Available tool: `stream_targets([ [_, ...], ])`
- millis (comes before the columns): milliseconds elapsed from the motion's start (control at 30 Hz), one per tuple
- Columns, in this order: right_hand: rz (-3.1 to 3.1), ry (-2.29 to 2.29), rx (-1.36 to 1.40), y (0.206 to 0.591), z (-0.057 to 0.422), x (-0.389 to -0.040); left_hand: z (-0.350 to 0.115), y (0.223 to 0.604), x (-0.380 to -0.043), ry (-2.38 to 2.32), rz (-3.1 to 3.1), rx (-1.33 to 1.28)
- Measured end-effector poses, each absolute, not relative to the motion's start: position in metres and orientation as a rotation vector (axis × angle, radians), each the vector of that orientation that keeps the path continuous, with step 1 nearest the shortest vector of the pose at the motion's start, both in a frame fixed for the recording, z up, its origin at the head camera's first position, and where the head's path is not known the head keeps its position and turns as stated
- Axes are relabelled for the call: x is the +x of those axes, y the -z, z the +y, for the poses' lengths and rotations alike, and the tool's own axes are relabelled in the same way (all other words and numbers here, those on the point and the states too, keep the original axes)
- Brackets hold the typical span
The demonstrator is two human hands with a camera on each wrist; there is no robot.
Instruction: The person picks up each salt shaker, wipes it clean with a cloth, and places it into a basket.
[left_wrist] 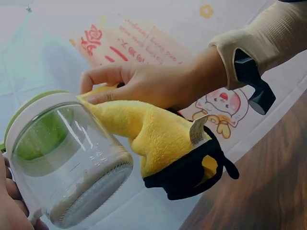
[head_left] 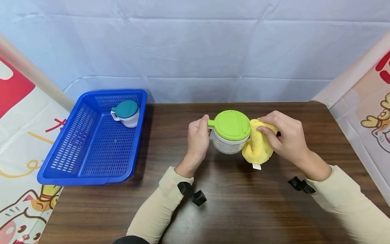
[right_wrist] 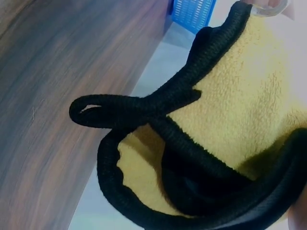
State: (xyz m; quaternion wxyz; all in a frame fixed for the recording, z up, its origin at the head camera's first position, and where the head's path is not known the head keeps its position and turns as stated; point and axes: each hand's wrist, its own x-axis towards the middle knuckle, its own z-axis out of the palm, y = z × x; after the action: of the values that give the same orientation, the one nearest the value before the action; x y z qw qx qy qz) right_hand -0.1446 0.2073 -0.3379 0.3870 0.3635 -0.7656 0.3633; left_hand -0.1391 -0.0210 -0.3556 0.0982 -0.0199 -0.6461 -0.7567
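Note:
My left hand [head_left: 198, 137] grips the handle of a clear jar [head_left: 228, 145] with a light green lid [head_left: 232, 125], held above the table. In the left wrist view the jar [left_wrist: 72, 158] is tilted, its glass side facing the camera. My right hand [head_left: 284, 135] pinches a yellow cloth [head_left: 257, 149] between thumb and fingers, and the cloth lies against the jar's right side by the lid. Black trim [right_wrist: 177, 105] with a hanging loop edges the cloth, and a small white tag [left_wrist: 198, 129] sticks out from it.
A blue plastic basket [head_left: 88, 179] stands on the left of the brown wooden table [head_left: 243, 206]. Inside it, at the back right, sits a white-handled jar with a teal lid [head_left: 127, 109]. A pale cloth backdrop [head_left: 195, 51] rises behind the table.

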Motion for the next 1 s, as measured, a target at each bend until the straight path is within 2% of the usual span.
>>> stream_targets([
  [1000,-2.016,-0.825,0.757,0.338,0.2086,-0.1492,-0.0178,0.3557,-0.1395,2.266,-1.844,-0.054],
])
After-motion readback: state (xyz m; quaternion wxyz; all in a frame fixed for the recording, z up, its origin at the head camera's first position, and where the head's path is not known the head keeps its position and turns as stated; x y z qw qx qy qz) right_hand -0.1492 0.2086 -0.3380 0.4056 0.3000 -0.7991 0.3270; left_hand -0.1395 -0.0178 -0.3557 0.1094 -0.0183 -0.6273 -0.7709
